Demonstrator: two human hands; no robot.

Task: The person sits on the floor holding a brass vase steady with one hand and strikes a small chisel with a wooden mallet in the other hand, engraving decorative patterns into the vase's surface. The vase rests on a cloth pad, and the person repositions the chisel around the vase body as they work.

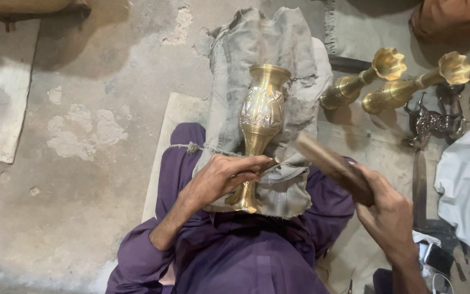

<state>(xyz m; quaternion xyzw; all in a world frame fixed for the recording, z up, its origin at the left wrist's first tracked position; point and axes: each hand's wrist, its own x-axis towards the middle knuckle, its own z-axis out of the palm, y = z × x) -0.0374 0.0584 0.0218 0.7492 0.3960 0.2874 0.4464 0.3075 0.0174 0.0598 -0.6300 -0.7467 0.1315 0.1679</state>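
1. Sitting on the floor (99,179) in purple clothes, the person had a brass vase (260,117) lying across a grey padded cloth (278,54) on the lap, its mouth pointing to the far side and its foot nearest the body.
2. The left hand (221,177) was curled shut around the vase's narrow stem, and seemed to pinch a small tool against the metal; the tool itself was mostly hidden, so its kind could not be told.
3. The right hand (388,209) was clenched tight on a wooden striker (330,163), raised to the right of the vase and blurred.
4. A blow landing off the mark would likely have hit the left fingers, since they lay right beside the point of work.
5. The vase rested only on soft cloth and one hand's grip, so a hard blow might have rolled it off the lap or dented the embossed belly.
6. Two fluted brass stands (387,79) lay tilted on the floor at far right, near a dark metal animal figure (433,122); a slipping vase or striker could have knocked them.
7. No packages, labels or signs showed anywhere; only a pale mat (4,103) at far left and a white cloth (469,179) at right, both plain.
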